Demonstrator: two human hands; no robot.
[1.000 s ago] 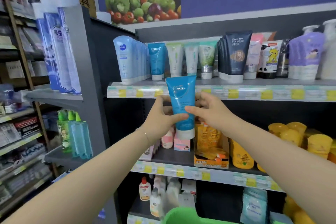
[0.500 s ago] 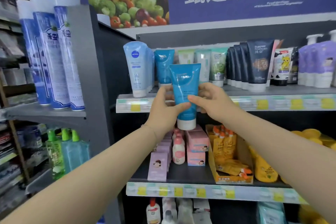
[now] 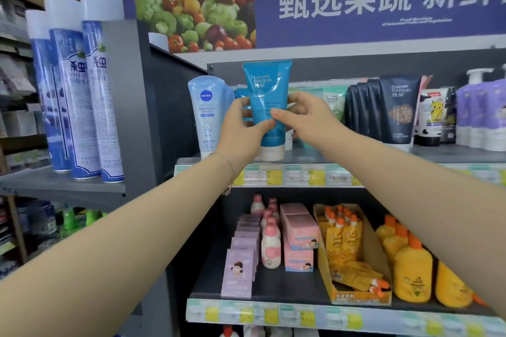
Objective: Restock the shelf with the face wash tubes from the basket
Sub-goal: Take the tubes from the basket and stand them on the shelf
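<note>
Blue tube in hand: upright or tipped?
Upright: the tube has its white cap lowest, crimped end on top. Cannot tell if it rests on the shelf.

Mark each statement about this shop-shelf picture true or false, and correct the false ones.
1. The left hand and right hand both hold the blue tube. True.
2. The blue tube's white cap points upward. False: it points down.
3. The Nivea tube stands on the top shelf, left of the blue tube. True.
4. The dark tubes lie flat. False: they stand upright on the top shelf, right of the hands.
</note>
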